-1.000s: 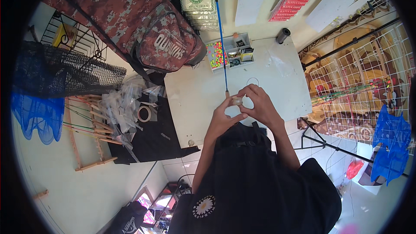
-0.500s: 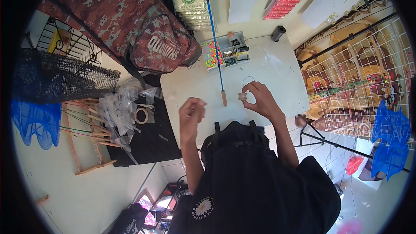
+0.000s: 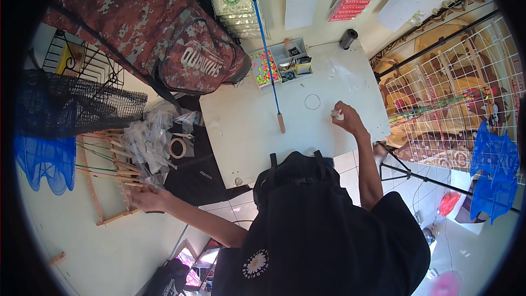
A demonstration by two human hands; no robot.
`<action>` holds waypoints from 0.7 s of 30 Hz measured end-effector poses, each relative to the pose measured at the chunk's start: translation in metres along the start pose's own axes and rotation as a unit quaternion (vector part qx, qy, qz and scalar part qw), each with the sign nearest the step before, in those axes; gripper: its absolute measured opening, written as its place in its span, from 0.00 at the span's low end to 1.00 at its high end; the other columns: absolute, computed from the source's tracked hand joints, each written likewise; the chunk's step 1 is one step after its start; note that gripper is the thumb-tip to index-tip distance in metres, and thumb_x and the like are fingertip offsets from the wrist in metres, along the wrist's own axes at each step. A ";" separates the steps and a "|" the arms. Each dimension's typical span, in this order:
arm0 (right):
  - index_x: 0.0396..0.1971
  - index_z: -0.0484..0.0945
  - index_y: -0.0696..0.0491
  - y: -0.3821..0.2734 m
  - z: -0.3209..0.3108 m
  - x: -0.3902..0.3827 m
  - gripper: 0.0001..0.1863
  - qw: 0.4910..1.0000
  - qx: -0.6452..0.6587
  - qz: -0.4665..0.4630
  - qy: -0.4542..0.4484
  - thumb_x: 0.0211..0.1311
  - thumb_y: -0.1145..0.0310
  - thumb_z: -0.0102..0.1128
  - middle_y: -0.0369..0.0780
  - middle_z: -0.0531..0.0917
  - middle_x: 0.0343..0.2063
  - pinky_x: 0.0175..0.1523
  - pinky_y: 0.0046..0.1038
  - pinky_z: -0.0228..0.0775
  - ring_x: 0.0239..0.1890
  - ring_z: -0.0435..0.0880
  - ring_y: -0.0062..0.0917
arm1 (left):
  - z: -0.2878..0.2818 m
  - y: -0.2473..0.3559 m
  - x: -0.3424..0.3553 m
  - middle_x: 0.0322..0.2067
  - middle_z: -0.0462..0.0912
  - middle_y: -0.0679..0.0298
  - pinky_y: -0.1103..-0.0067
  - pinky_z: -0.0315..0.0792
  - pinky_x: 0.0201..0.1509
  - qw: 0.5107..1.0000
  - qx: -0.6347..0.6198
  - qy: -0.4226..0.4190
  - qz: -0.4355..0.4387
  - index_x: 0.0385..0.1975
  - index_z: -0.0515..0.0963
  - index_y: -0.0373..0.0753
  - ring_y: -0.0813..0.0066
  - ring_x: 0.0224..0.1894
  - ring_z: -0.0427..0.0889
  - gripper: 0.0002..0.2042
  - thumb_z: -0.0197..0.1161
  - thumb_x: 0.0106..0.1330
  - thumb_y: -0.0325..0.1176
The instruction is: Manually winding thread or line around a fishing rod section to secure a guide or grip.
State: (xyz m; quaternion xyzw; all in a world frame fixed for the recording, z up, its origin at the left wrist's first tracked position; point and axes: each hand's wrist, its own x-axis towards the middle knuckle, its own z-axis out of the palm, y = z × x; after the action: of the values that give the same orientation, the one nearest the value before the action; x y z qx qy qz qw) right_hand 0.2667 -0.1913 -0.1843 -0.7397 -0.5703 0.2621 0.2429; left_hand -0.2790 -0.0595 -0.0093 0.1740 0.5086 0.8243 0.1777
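Observation:
My right hand (image 3: 350,121) is over the right part of the white table (image 3: 235,137), its thumb and fingers closed around a small pale spool (image 3: 336,115). Far to the left, my left hand (image 3: 147,199) is beside a wooden rack (image 3: 118,218) that holds thin coloured rods (image 3: 104,154). Its fingers are blurred, so I cannot tell whether they grip anything. Mid-table lies a slim blue rod (image 3: 267,52) with a wooden handle (image 3: 281,123), touched by neither hand. Between that handle and my right hand is a thin dark ring (image 3: 312,102).
A grey divided box (image 3: 300,78) with bright coloured beads stands at the table's back, left of a dark cylinder (image 3: 348,39). A camouflage bag (image 3: 200,57) borders the left side. Clear plastic bags (image 3: 145,145) and a tape roll (image 3: 177,148) lie by the rack.
My left hand has swung from above the table out to the rack on the left. My right hand has shifted right with the spool, uncovering the whole ring.

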 end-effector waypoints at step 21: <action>0.53 0.73 0.52 -0.070 0.051 0.030 0.23 0.995 0.066 0.034 0.069 0.56 0.69 0.65 0.45 0.82 0.39 0.41 0.32 0.74 0.38 0.82 0.30 | 0.051 -0.007 -0.155 0.17 0.66 0.68 0.83 0.62 0.33 0.561 0.365 -0.713 -0.210 0.64 0.61 0.43 0.82 0.23 0.63 0.20 0.49 0.74 0.36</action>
State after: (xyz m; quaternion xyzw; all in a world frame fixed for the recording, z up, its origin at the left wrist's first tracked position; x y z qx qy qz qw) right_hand 0.1890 -0.1430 -0.1796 -0.7570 -0.5083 0.2558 0.3211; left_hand -0.1189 -0.0900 -0.0102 0.6430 0.4960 0.1160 0.5720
